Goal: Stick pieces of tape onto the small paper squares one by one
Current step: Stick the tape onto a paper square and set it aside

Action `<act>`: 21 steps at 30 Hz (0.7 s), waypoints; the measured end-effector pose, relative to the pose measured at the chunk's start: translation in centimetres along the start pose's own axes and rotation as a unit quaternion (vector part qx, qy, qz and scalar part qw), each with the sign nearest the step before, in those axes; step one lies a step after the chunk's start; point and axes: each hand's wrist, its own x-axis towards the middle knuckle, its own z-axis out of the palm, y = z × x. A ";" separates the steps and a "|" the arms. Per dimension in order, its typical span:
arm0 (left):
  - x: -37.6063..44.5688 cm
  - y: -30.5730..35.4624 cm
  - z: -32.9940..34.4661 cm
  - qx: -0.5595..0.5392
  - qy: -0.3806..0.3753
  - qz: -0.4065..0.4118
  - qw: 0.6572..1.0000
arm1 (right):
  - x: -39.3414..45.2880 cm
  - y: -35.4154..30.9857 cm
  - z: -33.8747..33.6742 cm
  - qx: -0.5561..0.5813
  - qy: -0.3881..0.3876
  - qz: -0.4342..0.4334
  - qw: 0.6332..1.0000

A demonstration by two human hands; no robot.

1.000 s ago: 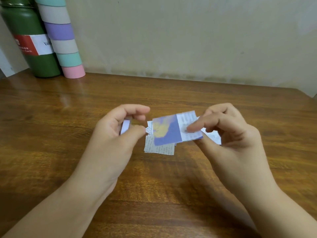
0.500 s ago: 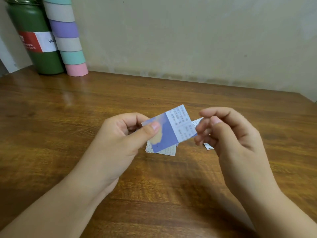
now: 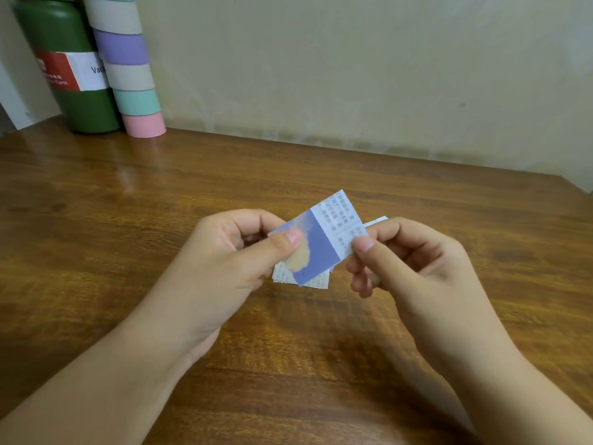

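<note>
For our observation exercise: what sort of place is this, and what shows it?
Probably a home desk against a wall: a wooden table, a green bottle beside stacked tape rolls, and cut paper squares.

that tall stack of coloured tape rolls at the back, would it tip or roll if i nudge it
The stack of tape rolls is tall and narrow, so a nudge near its top would probably topple it. The rolls look merely stacked, so they may slide apart, then roll across the table.

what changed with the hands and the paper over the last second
The paper square passed from the right hand's pinch to the left hand, whose thumb now pins its blue end. The right hand let go briefly, then came back to pinch the printed end. The square tilted up at its right. The paper pile, green bottle and tape stack stayed put.
</note>
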 end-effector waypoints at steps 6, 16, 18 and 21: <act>-0.3 -0.4 0.5 0.029 -0.089 0.000 0.996 | -0.2 0.5 -0.1 -0.170 -0.045 -0.093 0.980; -0.6 0.8 1.3 -0.041 -0.010 0.000 0.999 | -0.4 0.2 0.0 -0.098 0.008 -0.139 0.985; -0.6 0.9 1.4 -0.049 -0.004 -0.003 0.999 | -0.5 0.3 0.2 -0.112 0.008 -0.158 0.981; -0.7 0.8 1.5 -0.050 -0.015 0.001 0.999 | -0.6 0.4 0.5 -0.121 -0.001 -0.160 0.980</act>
